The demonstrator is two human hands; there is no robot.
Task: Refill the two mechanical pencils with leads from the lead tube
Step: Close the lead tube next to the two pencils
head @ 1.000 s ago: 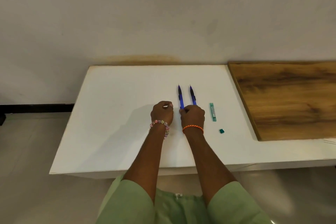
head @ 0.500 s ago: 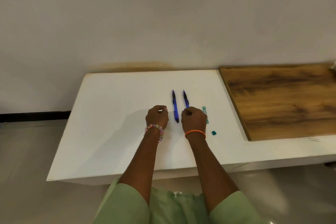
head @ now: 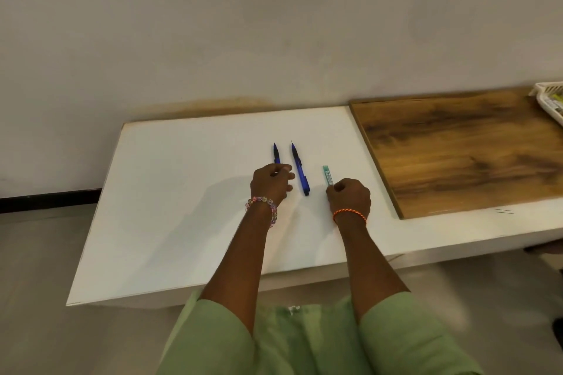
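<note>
Now, with your left hand [head: 272, 183] curled on the left blue mechanical pencil [head: 276, 154], firm your right hand's [head: 349, 198] grip on the green lead tube [head: 327, 175] and lift it level off the white worktop [head: 189, 192].

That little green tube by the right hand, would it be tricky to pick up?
Probably a bit fiddly. The lead tube is slim and lies flat on the smooth white table, so it may slide when nudged. It looks like thin plastic, likely stiff and very light. The right hand is at its near end.
</note>
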